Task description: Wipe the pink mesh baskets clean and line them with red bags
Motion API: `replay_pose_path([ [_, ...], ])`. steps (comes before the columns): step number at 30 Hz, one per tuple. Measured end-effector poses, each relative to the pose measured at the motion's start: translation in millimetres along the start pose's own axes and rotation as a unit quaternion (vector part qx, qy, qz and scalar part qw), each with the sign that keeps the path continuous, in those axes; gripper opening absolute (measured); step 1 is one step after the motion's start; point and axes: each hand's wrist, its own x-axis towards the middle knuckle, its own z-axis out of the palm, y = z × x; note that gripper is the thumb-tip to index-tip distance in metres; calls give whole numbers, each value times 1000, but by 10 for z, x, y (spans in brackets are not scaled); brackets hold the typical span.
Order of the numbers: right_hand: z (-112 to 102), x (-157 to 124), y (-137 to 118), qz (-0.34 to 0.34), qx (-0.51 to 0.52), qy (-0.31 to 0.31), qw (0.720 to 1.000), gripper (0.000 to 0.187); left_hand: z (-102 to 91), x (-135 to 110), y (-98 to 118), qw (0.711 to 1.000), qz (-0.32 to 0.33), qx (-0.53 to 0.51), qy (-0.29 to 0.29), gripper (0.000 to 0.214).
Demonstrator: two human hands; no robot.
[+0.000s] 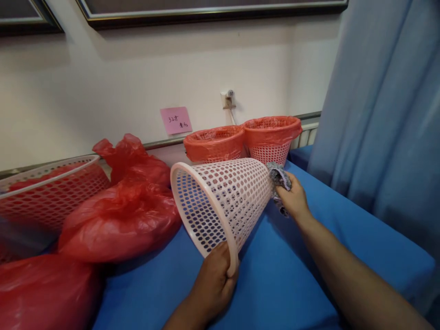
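- Right forearm (347, 268) slants in from four o'clock, carrying the right hand (294, 198) to the basket's far end; that hand clutches a grey cloth (277, 175), seemingly bunched so it makes a pad against the base.
- Left hand (217, 277), at six o'clock, grips the rim (234, 247) with fingers inside the mouth, probably steadying the basket against the cloth's push.
- Basket (240, 195), pale pink and unlined, is at the centre, tipped on its side, mouth toward half past eight, base toward half past two. Such a tilt likely gives each hand one end. Whether it touches the blue top (292, 261), I cannot tell.
- Lined baskets stand upright behind, one (216, 149) at twelve o'clock, another (271, 134) at two; red liners fold over their rims, presumably against slipping.
- Red bags (120, 224) bulge at eight and nine o'clock, one gathered at the neck, perhaps to contain its load.
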Motion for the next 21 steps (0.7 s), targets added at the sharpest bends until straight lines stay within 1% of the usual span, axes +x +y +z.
replay_pose_path([
  [1,-7,-57,-64,-31,8,-8,999,49,13,7,-19,1000,-12,7,-13,64],
  [3,-48,-260,-284,-134,32,-42,990,53,35,29,-50,999,-33,14,-24,66],
  [5,-121,-507,-544,-262,76,-110,956,60,45,59,-61,999,-46,13,-20,67],
  [6,-159,-616,-656,-310,100,-139,935,63,45,75,-59,999,-44,11,-17,67],
  [7,-191,-702,-742,-345,124,-159,917,64,40,92,-53,999,-40,8,-15,65],
  [8,-211,-756,-795,-365,143,-171,904,64,32,107,-43,999,-35,7,-16,64],
  [9,-216,-774,-812,-371,156,-176,898,64,23,120,-32,999,-32,7,-16,63],
  [10,-205,-757,-792,-365,157,-172,901,62,14,130,-23,999,-31,9,-17,64],
  [11,-178,-706,-736,-345,146,-161,913,61,6,135,-17,999,-32,11,-18,66],
  [12,-140,-626,-651,-312,126,-140,931,59,1,136,-17,999,-35,15,-21,68],
  [13,-94,-526,-543,-265,98,-115,952,57,2,129,-24,999,-38,19,-25,71],
  [15,-6,-302,-303,-129,46,-59,989,51,23,97,-67,998,-37,27,-32,73],
  [16,28,-201,-195,-54,33,-42,997,50,44,74,-101,998,-35,33,-34,74],
  [17,49,-120,-111,10,29,-33,999,49,69,49,-139,998,-30,40,-35,74],
  [18,56,-68,-61,52,32,-28,998,49,96,25,-177,998,-24,49,-35,74],
  [19,49,-49,-50,64,37,-24,997,49,120,7,-210,998,-17,57,-36,74],
  [20,29,-66,-80,44,43,-20,998,49,139,-4,-232,997,-13,65,-39,73],
  [21,-2,-114,-148,-7,49,-21,999,50,149,-5,-241,997,-11,70,-42,72],
])
